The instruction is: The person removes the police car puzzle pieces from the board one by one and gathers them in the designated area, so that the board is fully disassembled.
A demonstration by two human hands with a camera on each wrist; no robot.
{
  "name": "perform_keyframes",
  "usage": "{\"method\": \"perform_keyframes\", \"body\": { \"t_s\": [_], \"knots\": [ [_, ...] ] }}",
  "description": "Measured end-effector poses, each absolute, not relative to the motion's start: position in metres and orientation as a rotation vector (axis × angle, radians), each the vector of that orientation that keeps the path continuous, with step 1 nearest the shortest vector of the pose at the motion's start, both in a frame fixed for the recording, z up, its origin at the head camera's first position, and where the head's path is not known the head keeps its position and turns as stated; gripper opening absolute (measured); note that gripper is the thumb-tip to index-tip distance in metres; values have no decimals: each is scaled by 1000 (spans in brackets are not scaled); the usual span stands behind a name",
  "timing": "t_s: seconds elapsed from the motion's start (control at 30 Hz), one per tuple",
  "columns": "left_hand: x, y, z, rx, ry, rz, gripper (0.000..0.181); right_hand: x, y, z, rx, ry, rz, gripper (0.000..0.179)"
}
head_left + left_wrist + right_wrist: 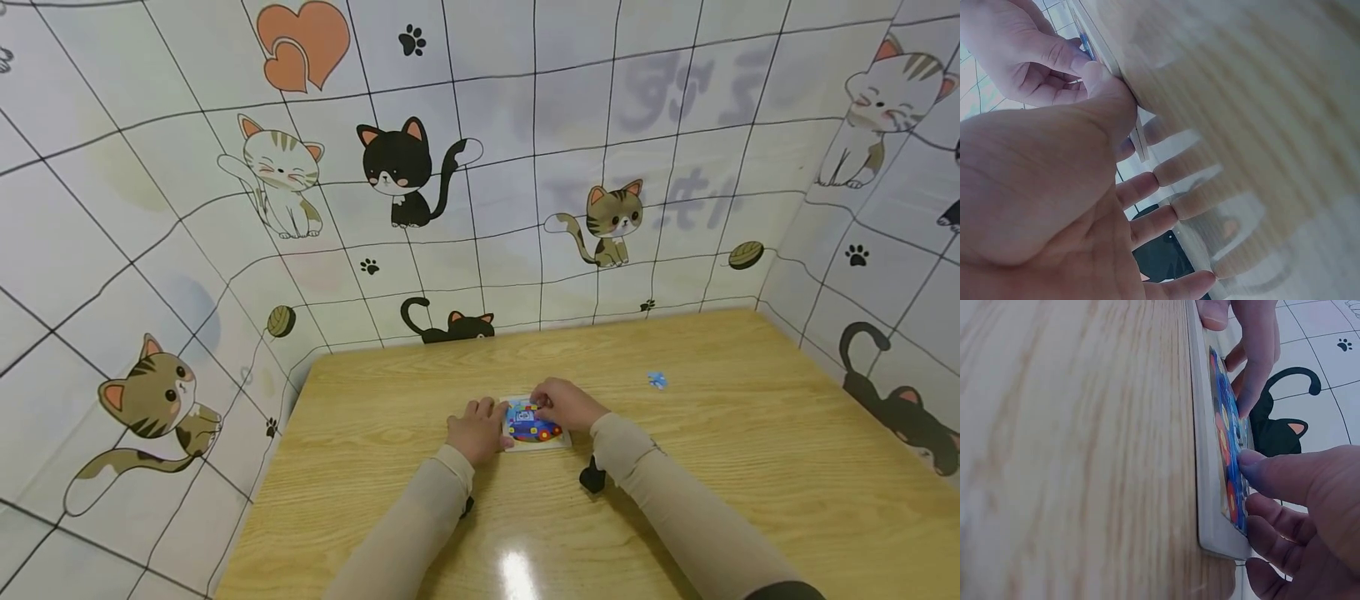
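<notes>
A small jigsaw puzzle (pixel 531 425) with a blue vehicle picture and red and yellow round spots lies in a flat white tray (pixel 1208 515) on the table. My left hand (pixel 478 429) rests at its left side. The thumb touches the tray's edge in the left wrist view, and the spread fingertips stand on the table. Over the right part of the puzzle, my right hand (pixel 572 406) presses its thumb (pixel 1260 472) on the picture. Its other fingers curl near the far edge. Whether a piece sits between thumb and index finger is hidden.
A loose light-blue puzzle piece (pixel 657 380) lies on the wooden table (pixel 360 467), right of the tray and farther back. Walls covered with cat-print cloth (pixel 510 208) rise behind and on both sides. A black wrist device (pixel 592 477) hangs below the right wrist.
</notes>
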State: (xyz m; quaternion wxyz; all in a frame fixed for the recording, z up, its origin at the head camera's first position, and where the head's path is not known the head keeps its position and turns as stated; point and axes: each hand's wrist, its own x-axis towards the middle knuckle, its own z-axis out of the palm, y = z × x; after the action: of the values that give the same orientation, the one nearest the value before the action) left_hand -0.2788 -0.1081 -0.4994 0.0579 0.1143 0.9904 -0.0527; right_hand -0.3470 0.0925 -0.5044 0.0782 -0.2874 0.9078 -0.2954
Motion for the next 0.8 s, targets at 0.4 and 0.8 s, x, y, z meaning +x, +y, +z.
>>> {"method": "perform_keyframes", "body": {
  "t_s": [0.4, 0.8],
  "knots": [
    [-278, -109, -499, 351, 3000, -159, 70, -350, 98, -504, -855, 2693, -983, 20],
    [-277, -108, -499, 350, 3021, -159, 70, -353, 108, -502, -847, 2710, -995, 21]
  ]
}}
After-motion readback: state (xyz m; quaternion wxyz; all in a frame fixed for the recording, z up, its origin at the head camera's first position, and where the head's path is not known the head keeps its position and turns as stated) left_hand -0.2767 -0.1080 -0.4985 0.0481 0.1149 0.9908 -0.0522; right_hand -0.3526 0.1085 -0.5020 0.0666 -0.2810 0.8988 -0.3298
